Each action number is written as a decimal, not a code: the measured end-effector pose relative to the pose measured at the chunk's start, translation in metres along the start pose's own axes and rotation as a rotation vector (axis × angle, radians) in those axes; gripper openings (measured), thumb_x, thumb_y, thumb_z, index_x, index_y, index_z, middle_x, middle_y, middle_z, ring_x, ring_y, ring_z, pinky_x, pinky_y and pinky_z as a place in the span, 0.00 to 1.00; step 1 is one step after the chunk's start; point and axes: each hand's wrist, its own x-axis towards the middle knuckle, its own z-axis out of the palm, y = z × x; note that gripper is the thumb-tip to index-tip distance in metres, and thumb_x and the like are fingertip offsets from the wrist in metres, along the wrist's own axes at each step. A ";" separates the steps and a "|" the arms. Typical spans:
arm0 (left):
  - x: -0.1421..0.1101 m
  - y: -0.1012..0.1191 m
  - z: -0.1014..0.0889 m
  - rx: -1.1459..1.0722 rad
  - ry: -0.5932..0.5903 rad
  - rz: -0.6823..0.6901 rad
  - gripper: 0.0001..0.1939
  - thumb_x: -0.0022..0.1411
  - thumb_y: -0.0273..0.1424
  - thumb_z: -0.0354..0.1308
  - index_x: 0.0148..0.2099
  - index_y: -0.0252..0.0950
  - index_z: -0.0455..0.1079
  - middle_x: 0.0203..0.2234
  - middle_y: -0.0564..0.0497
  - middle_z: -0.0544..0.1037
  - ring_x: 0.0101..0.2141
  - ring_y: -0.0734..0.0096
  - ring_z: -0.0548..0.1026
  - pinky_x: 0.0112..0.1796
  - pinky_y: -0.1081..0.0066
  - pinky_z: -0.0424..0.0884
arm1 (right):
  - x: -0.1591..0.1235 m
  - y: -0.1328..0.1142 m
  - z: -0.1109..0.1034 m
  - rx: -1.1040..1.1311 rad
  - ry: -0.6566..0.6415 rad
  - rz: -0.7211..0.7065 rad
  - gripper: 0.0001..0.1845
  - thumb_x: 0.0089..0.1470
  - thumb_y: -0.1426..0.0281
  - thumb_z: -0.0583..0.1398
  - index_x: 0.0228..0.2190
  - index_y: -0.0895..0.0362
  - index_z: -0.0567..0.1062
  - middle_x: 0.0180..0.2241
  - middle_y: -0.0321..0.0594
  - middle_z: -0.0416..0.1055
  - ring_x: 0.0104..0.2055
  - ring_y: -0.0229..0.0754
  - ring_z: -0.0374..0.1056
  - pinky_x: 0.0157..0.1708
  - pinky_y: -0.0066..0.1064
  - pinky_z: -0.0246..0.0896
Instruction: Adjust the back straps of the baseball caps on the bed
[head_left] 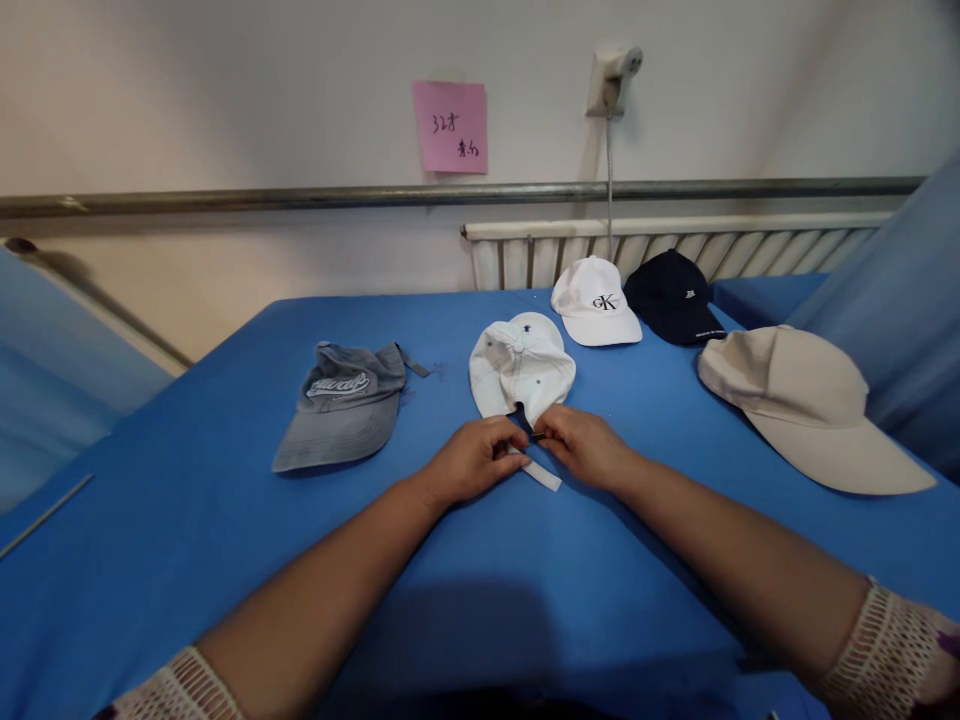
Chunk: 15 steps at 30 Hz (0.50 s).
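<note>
A pale, off-white baseball cap (525, 365) lies at the middle of the blue-covered table, its back opening toward me. My left hand (480, 458) is closed in a pinch on the cap's white back strap (541, 475), whose loose end sticks out to the right below the fingers. My right hand (585, 445) pinches the other side of the back opening, at a small metal buckle (537, 436). The fingertips of both hands are close together, with a small gap between them. Part of the strap is hidden behind my left fingers.
A grey cap (341, 400) with an unfastened strap lies left. At the right are a white cap (596, 300), a black cap (673, 297) and a large beige cap (806, 400). Behind the blue table (442, 620) are a radiator (544, 258) and a metal rail (337, 200).
</note>
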 end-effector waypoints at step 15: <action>0.003 0.000 0.006 -0.314 0.231 -0.140 0.13 0.62 0.39 0.56 0.38 0.34 0.71 0.24 0.55 0.71 0.23 0.77 0.67 0.26 0.76 0.63 | -0.006 0.004 -0.009 0.565 0.274 0.190 0.06 0.54 0.66 0.60 0.35 0.54 0.74 0.30 0.36 0.73 0.31 0.38 0.67 0.32 0.31 0.62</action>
